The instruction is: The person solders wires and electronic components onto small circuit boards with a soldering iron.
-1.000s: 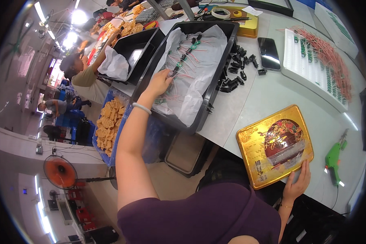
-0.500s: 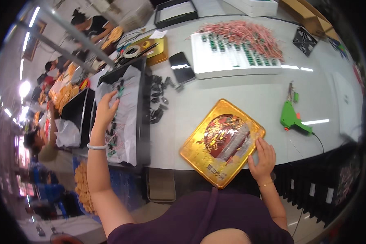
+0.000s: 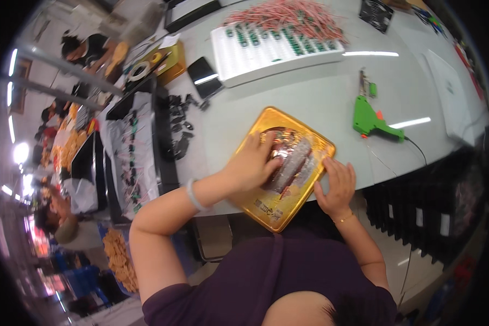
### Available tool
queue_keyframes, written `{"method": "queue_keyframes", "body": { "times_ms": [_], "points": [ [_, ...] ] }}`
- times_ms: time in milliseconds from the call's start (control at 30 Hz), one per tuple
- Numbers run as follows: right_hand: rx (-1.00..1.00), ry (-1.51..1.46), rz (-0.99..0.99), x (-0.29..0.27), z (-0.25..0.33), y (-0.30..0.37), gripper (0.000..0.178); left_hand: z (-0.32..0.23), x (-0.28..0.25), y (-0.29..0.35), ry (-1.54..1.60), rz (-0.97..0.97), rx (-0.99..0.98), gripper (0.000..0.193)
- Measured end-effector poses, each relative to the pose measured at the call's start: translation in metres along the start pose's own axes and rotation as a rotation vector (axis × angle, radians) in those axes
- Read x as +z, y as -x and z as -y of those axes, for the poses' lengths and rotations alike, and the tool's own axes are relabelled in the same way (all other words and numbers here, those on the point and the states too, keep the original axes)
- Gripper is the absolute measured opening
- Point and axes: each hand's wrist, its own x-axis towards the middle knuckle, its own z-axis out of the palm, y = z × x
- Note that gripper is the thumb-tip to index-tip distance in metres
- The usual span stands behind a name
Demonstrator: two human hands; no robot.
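Our left hand (image 3: pixel 255 165) reaches palm-down over the gold tin (image 3: pixel 304 187), at its ten o'clock side, thumb parted from the fingers; its underside is hidden, so we cannot tell whether it grasps anything. Our right hand (image 3: pixel 336 185) is unclenched at the tin's four o'clock edge, fingers laid along the rim and thumb spread away from them. We have the tin flat and turned cornerwise at the near edge of the counter (image 3: pixel 320 98), its six o'clock corner jutting past that edge. Across its dark red printed picture runs a greyish strip (image 3: pixel 296 160).

From the tin, at two o'clock, we see a green glue gun (image 3: pixel 370 120) on its side, its cord trailing toward four. At twelve stands a white tray (image 3: pixel 227 57) with green coils (image 3: pixel 309 48) and a heap of pink wires (image 3: pixel 293 20). Between ten and eleven lies a dark phone (image 3: pixel 204 77); at ten, loose black parts (image 3: pixel 180 130). At nine, a black bin (image 3: pixel 165 157) lined with white paper (image 3: pixel 148 185) holds wired pieces (image 3: pixel 130 155).
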Motion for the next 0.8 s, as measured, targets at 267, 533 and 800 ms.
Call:
{"method": "queue_keyframes", "body": {
  "times_ms": [267, 533, 800],
  "points": [
    [-0.112, 0.031, -0.083, 0.006, -0.01, 0.008, 0.034, 0.026, -0.013, -0.058, 0.426, -0.127, -0.055, 0.047],
    [-0.151, 0.003, -0.125, 0.003, -0.002, 0.009, 0.026, 0.249, -0.013, -0.06, -0.472, -0.961, -0.672, 0.056],
    [-0.153, 0.018, -0.169, 0.005, -0.005, 0.013, 0.024, 0.151, -0.004, -0.048, -0.196, -0.58, -0.798, 0.058]
  ]
}}
